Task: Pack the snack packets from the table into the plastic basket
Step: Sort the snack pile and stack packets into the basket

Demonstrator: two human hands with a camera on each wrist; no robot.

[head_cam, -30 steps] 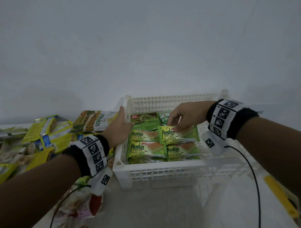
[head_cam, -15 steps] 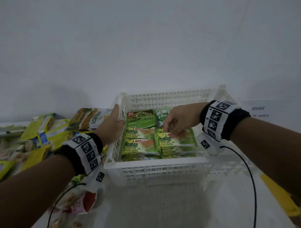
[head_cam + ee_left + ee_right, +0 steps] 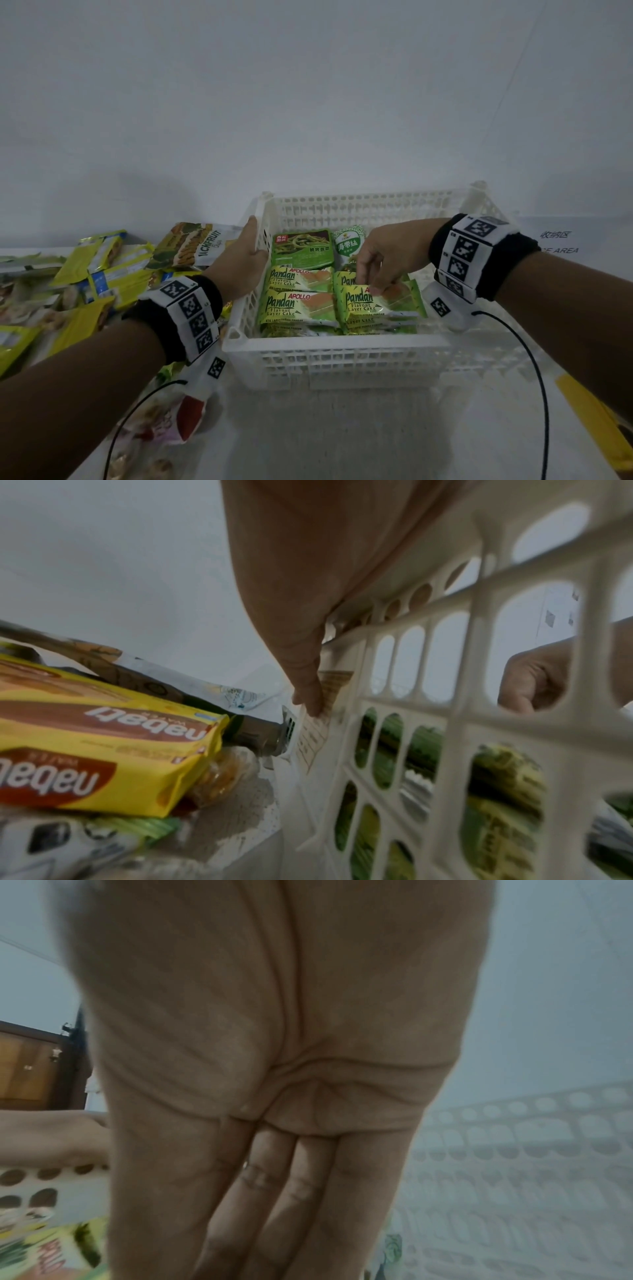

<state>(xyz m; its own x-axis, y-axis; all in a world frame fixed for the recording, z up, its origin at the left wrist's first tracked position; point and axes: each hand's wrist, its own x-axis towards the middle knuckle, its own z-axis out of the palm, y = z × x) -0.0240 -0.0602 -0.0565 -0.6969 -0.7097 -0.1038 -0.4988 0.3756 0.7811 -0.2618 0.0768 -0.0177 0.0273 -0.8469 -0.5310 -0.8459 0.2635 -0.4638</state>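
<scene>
A white plastic basket [image 3: 335, 346] sits mid-table and holds several green snack packets. My left hand [image 3: 239, 267] grips its left rim, thumb along the top, fingers [image 3: 308, 691] down the outer wall [image 3: 479, 669]. Inside the basket my right hand [image 3: 370, 287] points downward and pinches the far edge of a Pandan layer cake packet [image 3: 380, 308] lying on the right-hand stack. Two more Pandan packets [image 3: 298, 306] lie to its left. A green packet [image 3: 303, 248] and a white-green one [image 3: 347, 245] lie behind. The right wrist view shows mostly the palm and the fingers [image 3: 274, 1177] held close together.
Left of the basket are a jackfruit chips bag [image 3: 195, 248], a heap of yellow packets [image 3: 102, 274] and a yellow Nabati wafer pack [image 3: 103, 750]. Another packet [image 3: 171, 418] lies under my left wrist. A yellow strip [image 3: 596, 421] runs along the right table edge.
My right hand has drawn the Pandan packet toward the near side of the basket, onto the right-hand stack. The left hand has stayed on the basket's left rim.
</scene>
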